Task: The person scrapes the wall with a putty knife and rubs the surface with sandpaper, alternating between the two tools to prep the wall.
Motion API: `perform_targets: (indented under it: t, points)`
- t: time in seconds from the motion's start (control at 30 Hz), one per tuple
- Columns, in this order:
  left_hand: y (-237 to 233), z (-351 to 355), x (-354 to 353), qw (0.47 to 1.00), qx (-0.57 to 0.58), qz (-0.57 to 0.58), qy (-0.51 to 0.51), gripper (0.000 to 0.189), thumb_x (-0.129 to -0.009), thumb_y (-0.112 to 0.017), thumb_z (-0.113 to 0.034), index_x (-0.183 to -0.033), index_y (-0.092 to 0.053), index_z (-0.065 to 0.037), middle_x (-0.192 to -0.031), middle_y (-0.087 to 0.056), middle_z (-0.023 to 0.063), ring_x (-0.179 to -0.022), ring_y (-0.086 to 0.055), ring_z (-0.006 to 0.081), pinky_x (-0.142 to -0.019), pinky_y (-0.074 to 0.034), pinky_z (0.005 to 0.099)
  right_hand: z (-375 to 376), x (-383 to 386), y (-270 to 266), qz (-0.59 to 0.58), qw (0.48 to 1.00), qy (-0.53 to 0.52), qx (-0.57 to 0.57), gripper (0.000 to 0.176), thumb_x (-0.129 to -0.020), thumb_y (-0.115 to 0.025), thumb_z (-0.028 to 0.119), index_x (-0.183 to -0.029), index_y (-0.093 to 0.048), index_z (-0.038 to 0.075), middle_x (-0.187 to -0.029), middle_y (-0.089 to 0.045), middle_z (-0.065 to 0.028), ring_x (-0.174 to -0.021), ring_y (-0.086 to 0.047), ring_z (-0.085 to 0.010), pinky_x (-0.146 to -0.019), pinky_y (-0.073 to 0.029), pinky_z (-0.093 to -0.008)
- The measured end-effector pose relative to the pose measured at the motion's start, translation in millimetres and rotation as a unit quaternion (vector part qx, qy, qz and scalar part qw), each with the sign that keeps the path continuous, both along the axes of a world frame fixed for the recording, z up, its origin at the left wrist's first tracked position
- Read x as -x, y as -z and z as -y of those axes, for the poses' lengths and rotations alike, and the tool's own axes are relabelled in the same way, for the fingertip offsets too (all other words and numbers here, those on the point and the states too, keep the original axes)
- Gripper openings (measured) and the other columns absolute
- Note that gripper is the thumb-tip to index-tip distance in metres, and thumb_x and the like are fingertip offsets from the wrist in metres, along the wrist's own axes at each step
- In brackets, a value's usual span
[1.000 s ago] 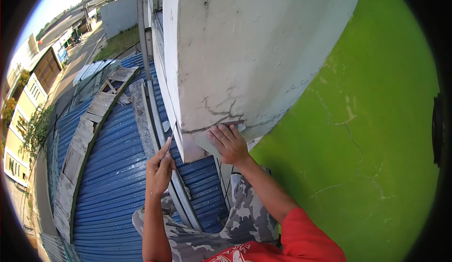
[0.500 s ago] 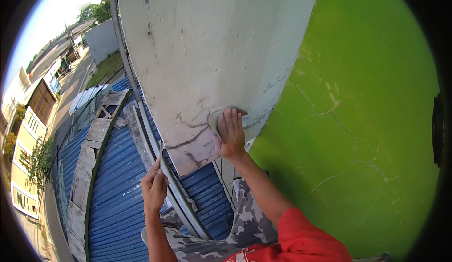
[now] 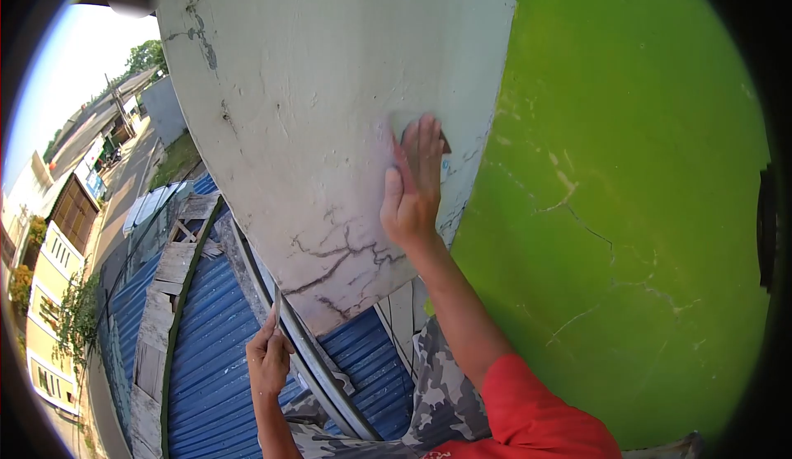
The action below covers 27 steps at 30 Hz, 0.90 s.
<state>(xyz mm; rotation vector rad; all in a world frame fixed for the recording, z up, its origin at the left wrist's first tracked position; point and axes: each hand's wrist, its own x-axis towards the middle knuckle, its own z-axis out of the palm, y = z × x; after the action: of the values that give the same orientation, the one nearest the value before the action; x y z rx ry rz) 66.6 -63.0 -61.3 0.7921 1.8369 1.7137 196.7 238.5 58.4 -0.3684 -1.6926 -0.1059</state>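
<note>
My right hand (image 3: pixel 419 187) presses a thin sheet (image 3: pixel 399 152), seemingly sandpaper, flat against the pale wall panel (image 3: pixel 330 88). A dark corner of the sheet shows beside the fingertips, and the rest lies under the palm. Below the hand, dark branching cracks (image 3: pixel 338 253) run across the panel's lower part. My left hand (image 3: pixel 269 358) is closed around a thin, narrow tool (image 3: pixel 277 306), perhaps a scraper seen edge-on, which points up near the panel's lower left edge.
A green wall (image 3: pixel 627 170) with fine cracks rises at the right. Below left lie a blue corrugated roof (image 3: pixel 214 352), weathered boards (image 3: pixel 157 327) and a metal rail (image 3: pixel 309 360). A street (image 3: pixel 124 187) and houses stand far left.
My right hand has moved up the panel with the sheet, away from the cracks. The view has shifted, showing more of the panel's upper left. My left hand still holds the narrow tool.
</note>
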Motion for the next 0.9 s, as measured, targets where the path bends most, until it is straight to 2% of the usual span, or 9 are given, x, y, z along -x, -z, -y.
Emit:
perform_targets:
  t: [0.03, 0.13, 0.27, 0.33, 0.47, 0.57, 0.7, 0.8, 0.9]
  points:
    - [1, -1, -2, 1.000, 0.000, -0.001, 0.000, 0.047, -0.104, -0.044, -0.006, -0.149, -0.056, -0.004, -0.067, -0.056, -0.0031, -0.052, -0.041, 0.0012, -0.047, -0.033, 0.0206, -16, -5, -47, -0.060, 0.998, 0.002, 0.023, 0.055, -0.110, -0.035, 0.026, -0.153, -0.040, -0.009, -0.164, -0.027, -0.0313, -0.153, -0.023, -0.0512, -0.124, -0.019, -0.0592]
    - [1, -3, -5, 1.000, -0.005, 0.004, -0.007, 0.048, -0.103, -0.043, -0.005, -0.149, -0.055, -0.004, -0.066, -0.055, -0.0035, -0.052, -0.041, 0.0012, -0.048, -0.032, 0.0204, -3, 17, -60, -0.130, 0.991, -0.005, 0.031, 0.056, -0.111, -0.033, 0.029, -0.152, -0.041, -0.009, -0.163, -0.030, -0.0315, -0.152, -0.025, -0.0511, -0.124, -0.018, -0.0589]
    - [-2, -3, -7, 1.000, -0.015, 0.001, -0.011, 0.047, -0.103, -0.043, -0.005, -0.149, -0.056, -0.004, -0.066, -0.055, -0.0032, -0.051, -0.040, 0.0015, -0.047, -0.032, 0.0203, 75, 19, 98, 0.175, 0.980, -0.092, 0.009, 0.061, -0.109, -0.035, 0.035, -0.150, -0.044, -0.009, -0.161, -0.034, -0.0305, -0.151, -0.029, -0.0508, -0.124, -0.020, -0.0587]
    - [-1, 0, -4, 1.000, -0.018, 0.008, -0.016, 0.047, -0.104, -0.043, -0.006, -0.148, -0.057, -0.004, -0.066, -0.055, -0.0031, -0.050, -0.039, 0.0016, -0.047, -0.032, 0.0202, 49, 14, 70, 0.132, 0.990, -0.055, -0.019, 0.060, -0.109, -0.036, 0.035, -0.150, -0.045, -0.009, -0.161, -0.035, -0.0299, -0.151, -0.030, -0.0503, -0.124, -0.020, -0.0583]
    - [11, 6, -11, 0.947, -0.096, -0.275, -0.135, 0.043, -0.100, -0.051, 0.000, -0.142, -0.062, -0.001, -0.076, -0.059, 0.0013, -0.058, -0.047, 0.0058, -0.050, -0.033, 0.0223, -21, -2, -76, -0.100, 0.995, -0.007, 0.017, 0.056, -0.109, -0.038, 0.029, -0.152, -0.042, -0.007, -0.165, -0.029, -0.0283, -0.153, -0.025, -0.0495, -0.125, -0.018, -0.0584]
    - [-32, 1, -37, 0.871, -0.072, -0.456, -0.170, 0.047, -0.092, -0.060, 0.008, -0.137, -0.066, -0.001, -0.078, -0.061, 0.0086, -0.057, -0.051, 0.0147, -0.051, -0.036, 0.0261, -27, 3, -81, -0.148, 0.987, -0.046, 0.039, 0.057, -0.111, -0.037, 0.031, -0.155, -0.039, -0.006, -0.168, -0.024, -0.0270, -0.156, -0.018, -0.0474, -0.125, -0.014, -0.0573]
    - [-63, -11, -41, 0.801, -0.053, -0.570, -0.176, 0.051, -0.085, -0.066, 0.008, -0.134, -0.070, -0.006, -0.074, -0.058, 0.0080, -0.054, -0.052, 0.0199, -0.049, -0.040, 0.0305, 33, 4, 63, 0.151, 0.986, -0.057, -0.042, 0.060, -0.107, -0.044, 0.033, -0.153, -0.043, -0.005, -0.163, -0.033, -0.0275, -0.153, -0.027, -0.0475, -0.123, -0.022, -0.0596]
    - [-70, -16, -40, 0.775, -0.032, -0.610, -0.163, 0.054, -0.082, -0.070, 0.006, -0.133, -0.072, -0.010, -0.075, -0.057, 0.0058, -0.054, -0.052, 0.0193, -0.048, -0.041, 0.0320, -2, -13, 34, 0.153, 0.986, -0.025, -0.066, 0.058, -0.107, -0.043, 0.033, -0.153, -0.044, -0.004, -0.164, -0.033, -0.0266, -0.153, -0.028, -0.0472, -0.123, -0.023, -0.0585]
    - [-84, -22, -46, 0.778, -0.022, -0.613, -0.135, 0.057, -0.081, -0.069, 0.009, -0.133, -0.072, -0.013, -0.081, -0.057, 0.0067, -0.057, -0.053, 0.0194, -0.049, -0.041, 0.0318, -34, -16, -94, -0.096, 0.994, -0.028, 0.037, 0.051, -0.110, -0.037, 0.021, -0.155, -0.039, -0.005, -0.165, -0.030, -0.0274, -0.153, -0.024, -0.0487, -0.125, -0.020, -0.0564]
